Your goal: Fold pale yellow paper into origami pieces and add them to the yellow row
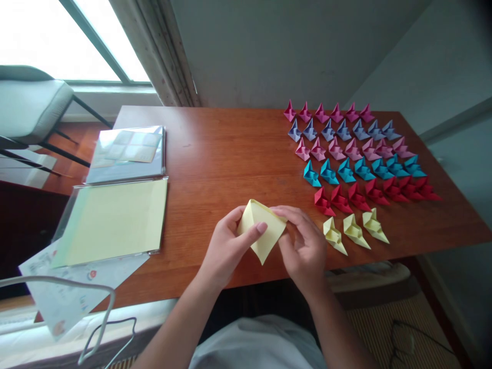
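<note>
Yellow paper (271, 237), partly folded, is held above the near edge of the surface (215, 159). Left hand (225, 246): grip closed on the paper's 9 o'clock side, thumb flat across the front face. Right hand (307, 248): grip closed at the 3 o'clock corner. Three yellow folded pieces (354, 231) stand at 3 o'clock of the paper; yellow sheets (119, 218) lie at 9 o'clock. Advisory, in my judgement: steady the body with the left thumb without crushing the layers, align edges exactly at the corner, then press each crease from the tip inward.
</note>
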Demonstrator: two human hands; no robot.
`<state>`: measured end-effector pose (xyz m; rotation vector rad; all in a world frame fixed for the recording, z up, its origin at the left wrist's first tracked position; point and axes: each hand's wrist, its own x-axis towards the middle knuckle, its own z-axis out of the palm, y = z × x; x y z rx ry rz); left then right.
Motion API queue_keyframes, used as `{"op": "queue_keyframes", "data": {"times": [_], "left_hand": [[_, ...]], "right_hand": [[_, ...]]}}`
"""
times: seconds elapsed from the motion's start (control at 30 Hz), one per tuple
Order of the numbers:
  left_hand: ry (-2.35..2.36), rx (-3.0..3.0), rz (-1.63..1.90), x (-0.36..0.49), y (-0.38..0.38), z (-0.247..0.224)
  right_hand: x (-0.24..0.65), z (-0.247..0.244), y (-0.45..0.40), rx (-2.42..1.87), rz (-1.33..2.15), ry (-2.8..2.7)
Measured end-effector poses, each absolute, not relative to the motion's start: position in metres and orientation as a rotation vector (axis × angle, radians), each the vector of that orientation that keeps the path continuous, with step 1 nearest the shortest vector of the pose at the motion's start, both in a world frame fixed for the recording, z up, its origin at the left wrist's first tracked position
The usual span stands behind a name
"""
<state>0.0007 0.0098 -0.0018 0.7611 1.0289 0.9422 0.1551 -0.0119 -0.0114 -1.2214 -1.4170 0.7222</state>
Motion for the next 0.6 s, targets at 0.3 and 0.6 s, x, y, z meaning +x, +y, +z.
{"op": "queue_keyframes", "data": {"times": [0.3, 0.6], "left_hand": [[1.134, 1.172, 0.870, -0.002, 0.009, -0.005], [1.216, 1.493, 0.832, -0.001, 0.010, -0.003]], "right_hand": [[0.167, 0.012, 0.009, -1.309, 1.040, -1.464], [0.165, 0.022, 0.019, -1.282, 1.021, -1.614]]}}
